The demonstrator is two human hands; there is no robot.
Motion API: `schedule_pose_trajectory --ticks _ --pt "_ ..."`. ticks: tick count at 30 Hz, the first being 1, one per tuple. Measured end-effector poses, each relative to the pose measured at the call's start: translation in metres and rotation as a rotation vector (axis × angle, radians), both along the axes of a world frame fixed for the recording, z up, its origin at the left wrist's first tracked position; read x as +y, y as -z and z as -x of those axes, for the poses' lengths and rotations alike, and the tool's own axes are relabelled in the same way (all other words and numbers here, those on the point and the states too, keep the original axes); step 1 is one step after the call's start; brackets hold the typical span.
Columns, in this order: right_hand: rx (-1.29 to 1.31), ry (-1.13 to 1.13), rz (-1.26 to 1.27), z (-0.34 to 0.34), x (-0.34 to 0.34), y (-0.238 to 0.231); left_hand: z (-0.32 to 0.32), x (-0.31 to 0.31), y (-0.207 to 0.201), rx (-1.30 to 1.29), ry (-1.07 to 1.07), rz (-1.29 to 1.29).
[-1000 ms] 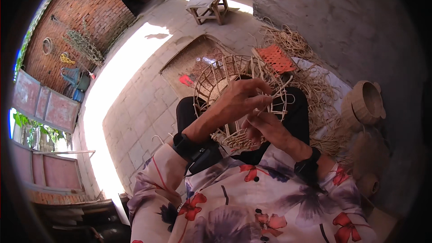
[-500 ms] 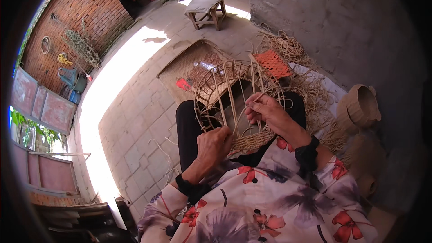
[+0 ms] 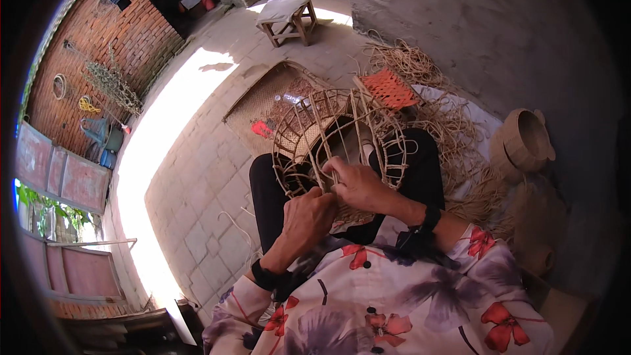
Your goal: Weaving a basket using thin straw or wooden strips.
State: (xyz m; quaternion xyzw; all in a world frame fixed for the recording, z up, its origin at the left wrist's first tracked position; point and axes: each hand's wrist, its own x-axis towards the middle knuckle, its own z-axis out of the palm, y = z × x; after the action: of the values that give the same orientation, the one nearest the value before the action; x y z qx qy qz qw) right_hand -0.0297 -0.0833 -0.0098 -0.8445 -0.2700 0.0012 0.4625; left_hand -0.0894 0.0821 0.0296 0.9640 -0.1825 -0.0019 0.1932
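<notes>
A round, partly woven wicker basket (image 3: 355, 215) rests on my lap, its open ribs spreading away from me and a denser woven band along the near edge. My left hand (image 3: 307, 217) is closed in a fist at that near edge, gripping the basket; its fingertips are hidden. Close beside it, my right hand (image 3: 361, 187) reaches across the ribs with bent fingers pinching a thin tan strand. The strand's end is hidden between the two hands.
Loose tan strands (image 3: 453, 131) lie in heaps at the right, near an orange woven seat (image 3: 389, 89). A flat woven mat (image 3: 246, 115) lies ahead. Round baskets (image 3: 526, 138) stand by the grey wall. A wooden chair (image 3: 289, 10) holds a white cushion.
My right hand has moved left and down from the basket's middle to beside my left hand. My left hand stays closed at the near edge. The view has shifted slightly.
</notes>
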Motion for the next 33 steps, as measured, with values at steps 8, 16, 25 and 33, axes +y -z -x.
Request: schedule_pose_trajectory --ticks 8,16,25,33 --pt "0.871 -0.011 -0.449 0.017 -0.103 0.0 -0.012 -0.012 0.008 -0.2 0.131 0.153" --pt "0.606 0.075 -0.577 -0.017 -0.114 -0.014 -0.024 -0.037 0.025 -0.14 0.09 0.158" --pt "0.029 -0.064 0.174 -0.034 -0.041 -0.003 -0.036 -0.045 0.02 -0.07 0.163 -0.179" --pt "0.125 -0.082 0.249 -0.016 -0.046 0.006 -0.025 -0.042 0.012 -0.138 0.104 -0.026"
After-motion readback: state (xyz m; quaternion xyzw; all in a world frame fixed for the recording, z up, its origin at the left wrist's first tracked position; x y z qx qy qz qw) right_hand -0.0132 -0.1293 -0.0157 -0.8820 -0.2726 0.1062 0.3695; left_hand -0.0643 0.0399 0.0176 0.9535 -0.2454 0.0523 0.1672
